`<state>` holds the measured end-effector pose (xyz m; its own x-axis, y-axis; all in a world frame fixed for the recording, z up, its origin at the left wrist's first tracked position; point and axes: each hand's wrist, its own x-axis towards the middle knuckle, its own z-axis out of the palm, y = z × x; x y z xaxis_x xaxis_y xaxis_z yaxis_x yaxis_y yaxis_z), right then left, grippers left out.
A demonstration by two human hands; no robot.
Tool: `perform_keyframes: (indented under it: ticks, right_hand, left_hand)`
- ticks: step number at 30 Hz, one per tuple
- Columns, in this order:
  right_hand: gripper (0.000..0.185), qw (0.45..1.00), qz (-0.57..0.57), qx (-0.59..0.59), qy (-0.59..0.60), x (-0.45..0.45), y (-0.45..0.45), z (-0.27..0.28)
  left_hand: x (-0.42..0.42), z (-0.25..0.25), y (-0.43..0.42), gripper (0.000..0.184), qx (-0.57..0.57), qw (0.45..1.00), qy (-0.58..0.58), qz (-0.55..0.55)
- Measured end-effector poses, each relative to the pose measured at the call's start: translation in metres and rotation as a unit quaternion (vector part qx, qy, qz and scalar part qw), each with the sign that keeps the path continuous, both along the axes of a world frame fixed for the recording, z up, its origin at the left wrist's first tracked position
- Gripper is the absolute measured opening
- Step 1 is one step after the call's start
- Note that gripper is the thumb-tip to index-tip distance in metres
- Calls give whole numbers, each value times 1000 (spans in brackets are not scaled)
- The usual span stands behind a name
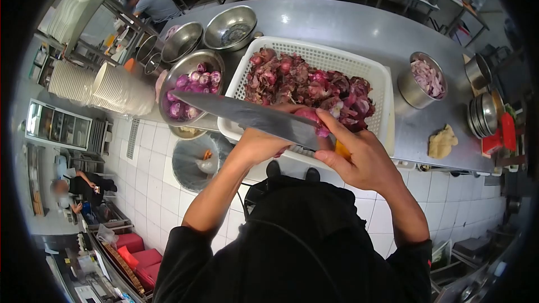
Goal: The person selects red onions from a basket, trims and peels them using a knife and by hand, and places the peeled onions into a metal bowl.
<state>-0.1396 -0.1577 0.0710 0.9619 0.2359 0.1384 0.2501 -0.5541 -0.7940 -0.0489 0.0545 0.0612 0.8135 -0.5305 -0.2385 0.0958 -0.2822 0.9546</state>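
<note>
My right hand (365, 160) is closed on the yellow handle of a large knife (252, 116), whose broad blade points left across the front of a white perforated basket (382, 78). Behind the blade, my left hand (261, 145) is closed around a red onion (307, 114); the blade hides part of its fingers. The onion touches the blade, near my right index finger. Red onions and loose skins (314, 81) fill much of the basket. To its left, a metal bowl (164, 94) holds peeled purple onions (193, 84).
Metal bowls (231, 27) stand behind the peeled onions. A pot (415, 92) of pale onion pieces and a crumpled cloth (443, 141) are at right. Below the counter's left edge is a lined bin (199, 163). Two people are at left, one upper (157, 5), one lower (92, 182).
</note>
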Motion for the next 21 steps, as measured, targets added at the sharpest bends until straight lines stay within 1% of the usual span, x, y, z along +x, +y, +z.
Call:
perform_keyframes:
  ticks: [3, 4, 6, 7, 9, 12, 13, 16, 18, 19, 21]
  right_hand:
    - [59, 1000, -14, -6, 18, 4, -1, -4]
    - [57, 1000, -17, 5, 14, 4, -1, -5]
    - [54, 999, -21, 24, 8, 4, -1, -5]
    - [53, 999, -26, 34, 30, 4, -1, -5]
    - [51, 995, -35, 53, 74, 5, -3, -4]
    - [50, 993, -38, 97, 49, 8, -3, -7]
    - [50, 989, -37, 122, 75, 9, -4, -9]
    - [50, 967, -38, 190, 163, 12, -11, -14]
    - [49, 947, -43, 224, 225, 16, -14, -6]
    - [47, 942, -56, 232, 237, 17, -12, -6]
    - [47, 943, -56, 235, 229, 19, -13, -8]
  left_hand:
    - [0, 0, 0, 51, 7, 1000, 7, -2]
    - [1, 0, 1, 52, 11, 1000, 13, -4]
    - [1, -1, -1, 51, -33, 999, 5, 4]
    - [1, -2, -2, 50, -55, 998, 2, 9]
    - [4, -2, -3, 48, -45, 999, 14, 4]
    - [2, 0, -4, 47, -60, 998, 26, 13]
    - [1, 1, -5, 47, -71, 997, 29, 18]
    - [3, -13, 4, 52, -59, 993, -98, -10]
    - [1, -10, 10, 55, -16, 991, -128, -24]
    - [0, -8, 12, 57, 5, 989, -144, -30]
    - [0, -17, 14, 60, -5, 984, -176, -3]
